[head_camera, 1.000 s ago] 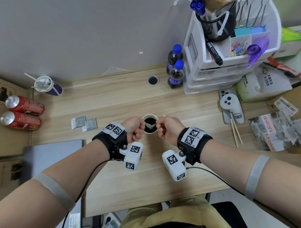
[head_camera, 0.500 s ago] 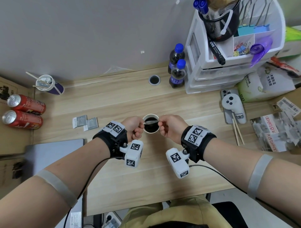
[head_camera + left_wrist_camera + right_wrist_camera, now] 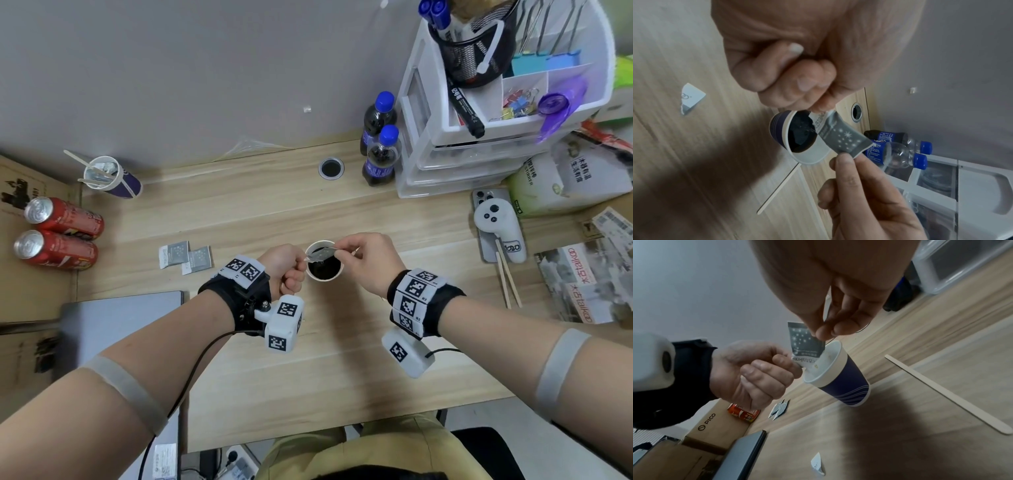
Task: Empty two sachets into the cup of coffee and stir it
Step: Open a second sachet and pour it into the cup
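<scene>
A dark blue paper cup of black coffee (image 3: 324,265) stands mid-table. Over its mouth I hold a grey sachet with white stars (image 3: 840,136), torn end down. My left hand (image 3: 303,262) pinches the torn end at the cup's left rim. My right hand (image 3: 339,251) pinches the other end and holds it higher. Fine grains fall from the torn end into the coffee in the left wrist view. Two more grey sachets (image 3: 185,257) lie left of the cup. A flat wooden stirrer (image 3: 947,394) lies on the table right of the cup (image 3: 844,382).
A torn sachet corner (image 3: 691,97) lies near the cup. Two red cans (image 3: 58,236) and a second cup with sticks (image 3: 109,178) sit at the left. Two blue-capped bottles (image 3: 380,150), a white drawer organiser (image 3: 479,144) and a white controller (image 3: 496,226) stand at the back right. A grey laptop (image 3: 120,325) lies front left.
The sachet, held level between both hands over the cup, is now tilted. My right hand has lifted its end, and the left hand stays at the rim.
</scene>
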The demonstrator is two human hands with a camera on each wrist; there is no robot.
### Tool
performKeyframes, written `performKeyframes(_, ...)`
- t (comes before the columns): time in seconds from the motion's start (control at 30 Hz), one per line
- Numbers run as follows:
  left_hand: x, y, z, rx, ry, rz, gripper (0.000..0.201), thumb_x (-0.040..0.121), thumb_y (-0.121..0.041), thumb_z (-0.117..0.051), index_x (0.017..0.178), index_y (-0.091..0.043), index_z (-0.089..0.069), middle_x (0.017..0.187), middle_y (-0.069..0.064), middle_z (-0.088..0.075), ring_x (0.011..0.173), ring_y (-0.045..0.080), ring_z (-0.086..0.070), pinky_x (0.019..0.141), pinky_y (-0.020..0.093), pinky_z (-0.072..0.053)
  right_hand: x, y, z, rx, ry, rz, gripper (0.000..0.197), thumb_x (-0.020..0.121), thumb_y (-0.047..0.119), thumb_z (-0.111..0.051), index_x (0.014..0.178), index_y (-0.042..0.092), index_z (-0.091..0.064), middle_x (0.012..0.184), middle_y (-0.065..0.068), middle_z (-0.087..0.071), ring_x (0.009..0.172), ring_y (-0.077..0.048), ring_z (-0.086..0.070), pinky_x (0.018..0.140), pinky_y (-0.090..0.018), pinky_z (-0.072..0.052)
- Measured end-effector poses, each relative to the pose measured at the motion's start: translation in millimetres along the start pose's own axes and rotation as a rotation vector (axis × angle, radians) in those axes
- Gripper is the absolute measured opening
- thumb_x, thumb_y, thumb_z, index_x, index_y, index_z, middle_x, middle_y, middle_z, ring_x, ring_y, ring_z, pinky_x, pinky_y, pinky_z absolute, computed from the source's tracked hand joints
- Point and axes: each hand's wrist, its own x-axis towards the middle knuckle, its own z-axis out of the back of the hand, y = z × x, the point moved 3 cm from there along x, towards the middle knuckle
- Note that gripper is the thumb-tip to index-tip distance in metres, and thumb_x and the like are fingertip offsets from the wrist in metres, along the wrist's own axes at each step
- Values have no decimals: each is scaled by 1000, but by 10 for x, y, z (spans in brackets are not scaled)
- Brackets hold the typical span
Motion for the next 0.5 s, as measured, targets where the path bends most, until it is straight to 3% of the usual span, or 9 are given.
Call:
performKeyframes(0.13, 2, 3, -17, 10, -25, 0, 31, 88, -14, -37, 57, -17, -37, 38, -4, -25, 30, 10, -23, 35, 14, -13, 4, 16, 19, -107, 9, 55, 10, 84, 18, -68, 88, 19, -77, 84, -1, -74, 58, -3, -53, 73, -25, -50)
performKeyframes(0.37, -8, -4, -33, 36, -33, 11, 34, 92, -22, -38, 59, -17, -40, 37, -6, -24, 29, 9, -23, 33, 15, -13, 9, 31, 17, -164, -10, 165, 2, 82, 19, -73, 80, 19, -71, 90, 6, -57, 62, -10, -52, 75, -32, -50)
performKeyframes(0.5, -31, -14, -41, 38, -28, 22, 38, 96, -33, -46, 63, -13, -48, 39, -6, -29, 31, 9, -27, 30, 15, -18, -1, 48, 15, -197, 22, 153, 6, 81, 15, -71, 78, 19, -68, 70, 15, -56, 66, -13, -54, 73, -29, -47)
